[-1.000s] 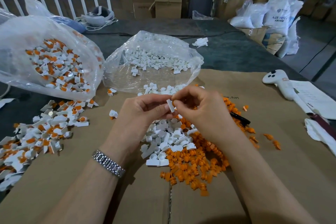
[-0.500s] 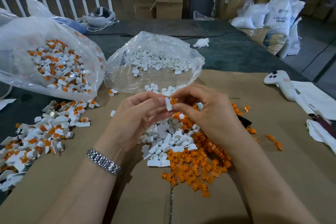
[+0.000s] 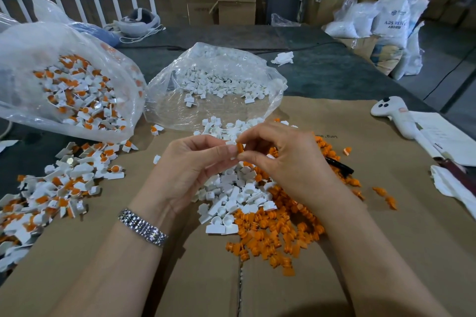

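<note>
Head view, starting at your far left: the bag of finished pieces (image 3: 77, 90) lies on its side with its mouth open, and the heap of finished pieces (image 3: 59, 185) spreads from it over the cardboard sheet (image 3: 386, 226) and the dark tabletop (image 3: 322, 77). Your left forearm passes near this heap, so a careless sweep of the arm could push finished pieces out of reach. Your left hand (image 3: 190, 170) is raised above the loose parts, and its grip is closed: thumb and forefinger pinch the left end of the orange plug (image 3: 240, 148). I cannot tell if a white cap sits behind these fingertips. Your right hand (image 3: 291, 162) also has a closed grip, pinching the same plug from the right side, so the plug hangs in the air between your two hands. It is held only by the fingertips. If you press a little off the axis, I think it can go in crooked or jump out of the pinch. Below it the white caps (image 3: 231, 195) touch the orange plugs (image 3: 278, 231), and a dropped plug would be lost among them. A half-joined piece falling there could later be taken for a loose part. Your right wrist lies close over the orange plugs and could scatter them toward the black pen (image 3: 340, 166). The white controller (image 3: 394, 116) sits well apart, so I see no danger for it.
</note>
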A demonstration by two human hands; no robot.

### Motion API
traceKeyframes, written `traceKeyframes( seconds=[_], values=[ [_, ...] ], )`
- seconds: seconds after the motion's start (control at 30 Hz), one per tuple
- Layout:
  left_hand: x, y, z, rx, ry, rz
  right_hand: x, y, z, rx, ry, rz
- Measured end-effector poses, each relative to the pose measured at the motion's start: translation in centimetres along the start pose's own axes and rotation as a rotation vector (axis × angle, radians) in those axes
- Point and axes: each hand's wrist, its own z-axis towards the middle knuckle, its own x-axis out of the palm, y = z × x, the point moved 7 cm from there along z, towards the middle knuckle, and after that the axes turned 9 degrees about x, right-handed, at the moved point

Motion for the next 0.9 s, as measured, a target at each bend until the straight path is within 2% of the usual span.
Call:
traceKeyframes(
  seconds=[0.13, 0.2, 0.3, 0.37, 0.5, 0.7, 0.83, 0.9],
  values=[
    [-0.2, 0.2, -0.1, -0.045, -0.015, -0.049, -1.0, -1.9, 0.3, 0.158, -0.011, 0.101],
    [-0.3, 0.2, -0.1, -0.055, -0.028, -0.067, -2.3, -4.2, 0.5, 0.297, -0.079, -0.105],
    [-0.5, 0.1, -0.1, -0.049, -0.059, -0.054, -2.4, -8.1, 0.0, 0.583, 0.043, -0.582],
    [-0.6, 0.0, -0.1, -0.043, -0.073, -0.054, -1.9, -9.2, -0.3, 0.647, 0.116, -0.662],
    [-0.5, -0.2, -0.2, -0.038, -0.068, -0.057, -1.4, -8.8, -0.2, 0.637, 0.101, -0.678],
    [-0.4, -0.5, -0.3, -0.020, -0.079, -0.070, -2.1, -7.3, -0.2, 0.608, 0.047, -0.519],
    [-0.5, -0.8, -0.3, 0.032, -0.081, -0.064, -3.4, -5.0, -0.1, 0.539, 0.008, -0.100],
    [-0.6, -1.1, -0.3, 0.057, -0.087, -0.071, -3.2, -4.2, -0.4, 0.552, 0.128, 0.076]
  ],
)
